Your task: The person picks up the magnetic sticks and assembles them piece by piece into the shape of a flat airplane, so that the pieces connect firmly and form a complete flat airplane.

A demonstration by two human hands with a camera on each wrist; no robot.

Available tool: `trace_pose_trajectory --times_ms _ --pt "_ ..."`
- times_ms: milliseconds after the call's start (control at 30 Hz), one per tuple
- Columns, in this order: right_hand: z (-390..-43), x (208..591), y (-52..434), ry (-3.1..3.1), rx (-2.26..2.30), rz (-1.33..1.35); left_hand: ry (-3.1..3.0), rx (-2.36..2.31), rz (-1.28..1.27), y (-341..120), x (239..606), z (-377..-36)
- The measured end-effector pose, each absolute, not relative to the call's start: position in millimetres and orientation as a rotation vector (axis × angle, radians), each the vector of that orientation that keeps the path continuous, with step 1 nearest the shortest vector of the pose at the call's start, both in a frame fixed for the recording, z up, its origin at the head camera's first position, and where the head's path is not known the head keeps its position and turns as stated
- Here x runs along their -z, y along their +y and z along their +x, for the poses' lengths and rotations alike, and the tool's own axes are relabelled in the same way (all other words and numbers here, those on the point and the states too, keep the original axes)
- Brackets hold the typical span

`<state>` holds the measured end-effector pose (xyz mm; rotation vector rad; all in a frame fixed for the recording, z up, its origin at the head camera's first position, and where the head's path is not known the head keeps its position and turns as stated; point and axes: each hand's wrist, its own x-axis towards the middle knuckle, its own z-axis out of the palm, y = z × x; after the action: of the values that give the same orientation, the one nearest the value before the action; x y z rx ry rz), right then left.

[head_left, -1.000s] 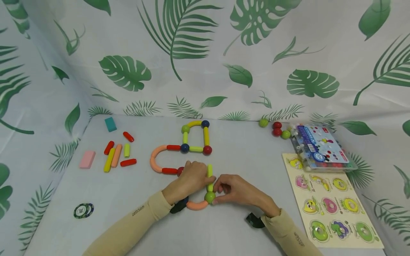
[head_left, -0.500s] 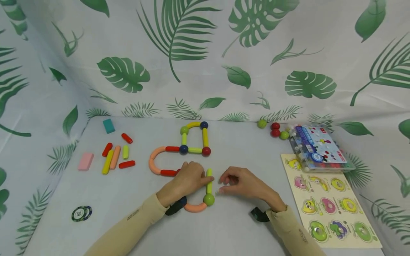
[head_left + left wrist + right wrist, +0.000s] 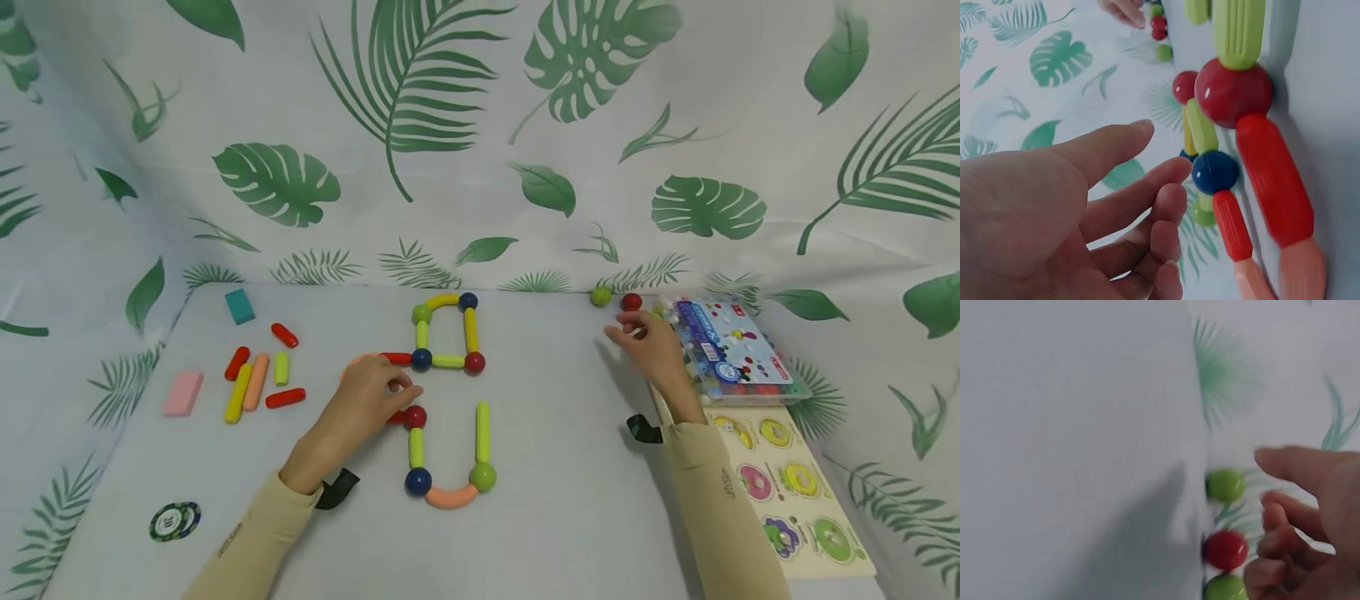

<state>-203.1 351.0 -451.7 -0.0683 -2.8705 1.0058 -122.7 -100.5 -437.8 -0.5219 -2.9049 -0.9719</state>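
No legible text on the box point(image 3: 726, 346) or sleeves point(image 3: 723, 483)

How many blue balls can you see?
3 blue balls: one at the upper square's far right corner, one at its near left corner, one at the lower U's left end. The left hand may hide more.

The left hand point(image 3: 360, 400) lies low toward 10 o'clock, fingers relaxed and loosely spread, holding nothing. The right hand point(image 3: 651, 346) stretches far out toward 1 o'clock, fingers half-curled, its forearm extended in a beige sleeve.
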Motion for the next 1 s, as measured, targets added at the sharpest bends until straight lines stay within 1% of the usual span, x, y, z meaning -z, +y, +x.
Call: trace_pose_trajectory --times_ms 167,367,500,833,933,1000 --pt "-217.1 459.2 368.0 -2.812 -1.025 -0.355 -2.961 0.987 -0.514 -107.1 437.9 -121.3" --pt "-229.0 462.6 372.9 -2.842 -0.947 -0.475 -2.985 1.032 -0.605 -113.9 442.2 -120.2" --pt "-234.0 461.9 373.4 -2.864 -0.902 -0.478 -2.982 1.04 -0.699 -116.0 444.6 -121.7" --pt "-235.8 459.1 373.1 -2.917 -0.786 -0.453 -3.016 0.959 -0.803 -113.9 446.7 -126.8" --pt "-229.0 458.2 364.9 -2.922 -0.768 -0.386 -3.023 0.958 -0.815 -113.6 446.8 -127.2" --pt "-222.8 457.6 353.7 -2.912 -0.774 -0.295 -3.023 0.951 -0.819 -114.2 446.8 -127.3"
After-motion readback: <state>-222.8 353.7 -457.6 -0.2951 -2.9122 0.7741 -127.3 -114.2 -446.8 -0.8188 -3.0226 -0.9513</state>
